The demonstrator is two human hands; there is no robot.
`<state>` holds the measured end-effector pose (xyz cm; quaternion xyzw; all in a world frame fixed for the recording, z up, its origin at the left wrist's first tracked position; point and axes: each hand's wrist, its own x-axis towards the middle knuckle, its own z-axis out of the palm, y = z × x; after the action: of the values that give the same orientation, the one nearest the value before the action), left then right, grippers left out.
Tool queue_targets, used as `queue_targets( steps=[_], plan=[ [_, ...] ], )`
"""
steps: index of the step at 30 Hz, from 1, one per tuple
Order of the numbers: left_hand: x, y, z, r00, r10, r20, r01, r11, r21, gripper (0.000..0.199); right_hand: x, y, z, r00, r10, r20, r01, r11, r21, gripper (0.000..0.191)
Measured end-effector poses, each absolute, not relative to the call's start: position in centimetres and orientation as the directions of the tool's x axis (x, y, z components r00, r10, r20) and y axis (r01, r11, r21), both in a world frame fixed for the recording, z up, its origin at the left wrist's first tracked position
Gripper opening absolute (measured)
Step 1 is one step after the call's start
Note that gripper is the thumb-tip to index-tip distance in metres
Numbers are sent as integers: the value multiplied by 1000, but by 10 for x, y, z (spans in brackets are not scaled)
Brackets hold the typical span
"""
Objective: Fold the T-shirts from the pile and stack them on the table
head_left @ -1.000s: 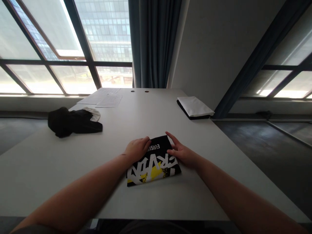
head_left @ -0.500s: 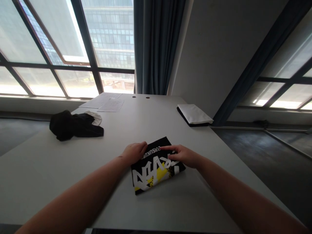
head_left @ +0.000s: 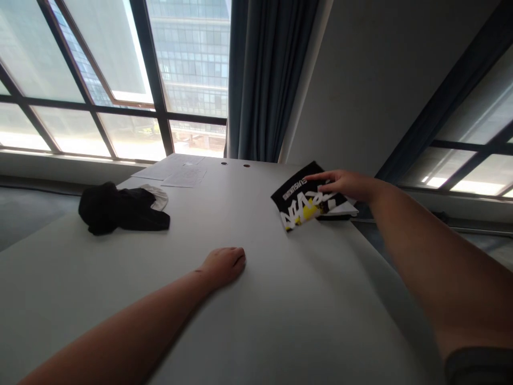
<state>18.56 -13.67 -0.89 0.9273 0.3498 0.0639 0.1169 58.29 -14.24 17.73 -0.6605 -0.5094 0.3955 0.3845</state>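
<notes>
Clearly, the right arm is stretched toward the far right, its forearm slanting in from the near right corner. At its end the right hand [head_left: 348,184] is partly closed on a folded printed cloth [head_left: 300,206], black with white lettering and yellow patches; 2 fingers lie over its top, while the thumb's grip is hidden. That cloth hangs tilted above the far right part of the white table [head_left: 248,326], its near left corner dipping lowest.

Meanwhile, the left forearm crosses from the near left, and the left hand [head_left: 224,266] rests palm down near the middle of the tabletop, fingers bent together; whether it is fully closed I cannot tell.

Just under the held cloth, a white folded piece [head_left: 341,210] on a dark layer [head_left: 339,217] is mostly covered by it. To the left sits a rumpled black cloth [head_left: 120,209], with white fabric [head_left: 158,197] showing behind. Beyond are paper sheets [head_left: 187,176] and 2 round holes [head_left: 247,166]. A blue curtain [head_left: 270,80] hangs at the far edge, beside large windows [head_left: 194,61].
</notes>
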Motion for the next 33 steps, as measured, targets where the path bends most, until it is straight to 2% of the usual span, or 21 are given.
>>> queue_targets(
  steps=[3,5,7,9,12,16,19,23,26,30,33],
  plan=[
    [187,-137,-8,744,667,27,637,-721,272,31,608,-112,169,426,894,140,327,-9,-945,61],
    [187,-137,-7,741,671,23,638,-715,285,30,626,-97,150,582,781,228,297,57,-953,65],
    [188,-136,-7,736,677,16,644,-707,292,29,643,-89,119,716,663,219,233,68,-970,73],
    [188,-135,-7,728,685,8,653,-698,294,29,658,-89,77,805,576,143,166,13,-986,75],
    [189,-133,-9,720,694,5,662,-689,295,28,675,-97,12,856,514,52,94,-56,-994,78],
    [191,-132,-9,716,698,-5,667,-681,303,28,688,-100,-42,853,500,151,176,-3,-984,79],
    [192,-132,-8,704,710,-17,680,-667,305,28,691,-99,-49,834,507,219,316,-112,-942,71],
    [192,-133,-7,703,710,-36,684,-661,309,29,688,-104,-44,824,414,386,538,-361,-762,55],
    [191,-133,-7,711,703,-30,673,-667,320,28,686,-108,-43,826,367,428,560,-450,-696,46],
    [190,-134,-7,715,699,-7,663,-674,325,28,688,-111,-46,825,403,396,563,-523,-640,24],
    [190,-134,-7,717,697,-8,661,-676,326,27,688,-115,-46,839,417,350,539,-544,-643,23]
  ],
)
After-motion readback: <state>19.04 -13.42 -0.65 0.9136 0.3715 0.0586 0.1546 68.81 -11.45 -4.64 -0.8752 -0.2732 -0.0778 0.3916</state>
